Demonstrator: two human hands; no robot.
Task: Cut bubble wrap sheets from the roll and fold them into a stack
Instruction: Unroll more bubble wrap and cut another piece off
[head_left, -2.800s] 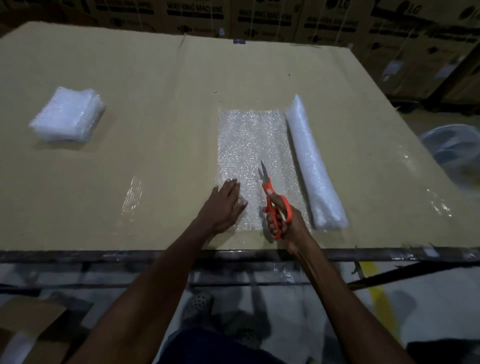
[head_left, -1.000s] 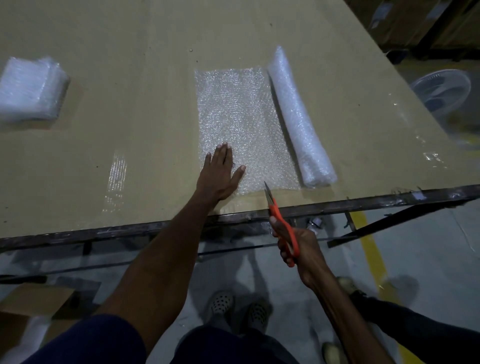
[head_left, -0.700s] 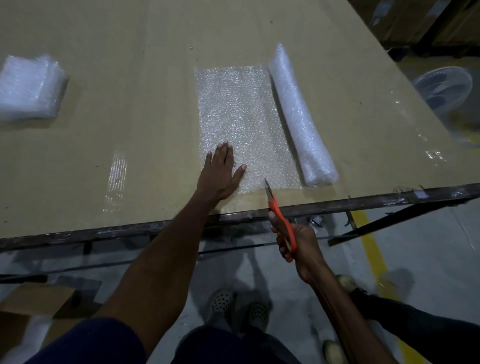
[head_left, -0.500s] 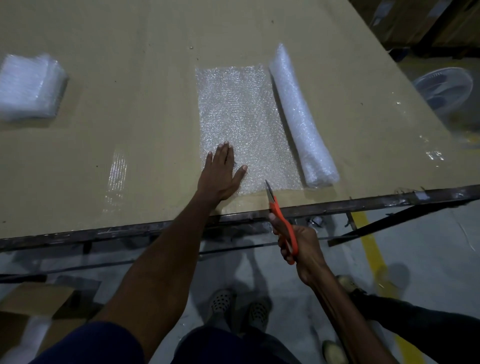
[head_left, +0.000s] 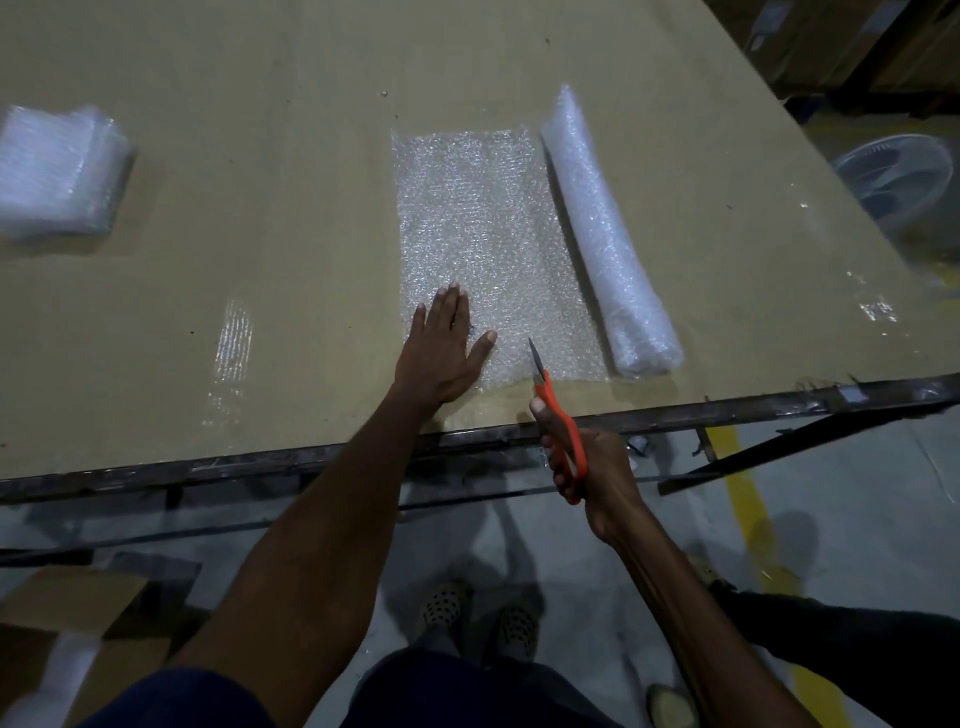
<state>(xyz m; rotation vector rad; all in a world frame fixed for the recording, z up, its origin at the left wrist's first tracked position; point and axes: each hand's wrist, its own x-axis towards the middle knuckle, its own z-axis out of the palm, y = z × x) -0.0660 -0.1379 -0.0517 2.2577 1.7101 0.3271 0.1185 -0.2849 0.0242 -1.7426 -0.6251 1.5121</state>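
Pressing flat, my left hand (head_left: 441, 348) lies with straight fingers on the near left corner of the unrolled sheet (head_left: 488, 244), while my right hand (head_left: 584, 467) grips the orange scissors (head_left: 558, 421), their tip just at the sheet's near edge. Going from the left: a stack (head_left: 54, 171) of folded bubble wrap already sits at the far left of the table (head_left: 285, 156), so I judge several sheets are done. In the middle, this sheet lies spread but looks uncut, still joined to the roll (head_left: 608, 234) just to its right. Left for me, as I judge it: cut this length free, fold it, and carry it over to the stack.
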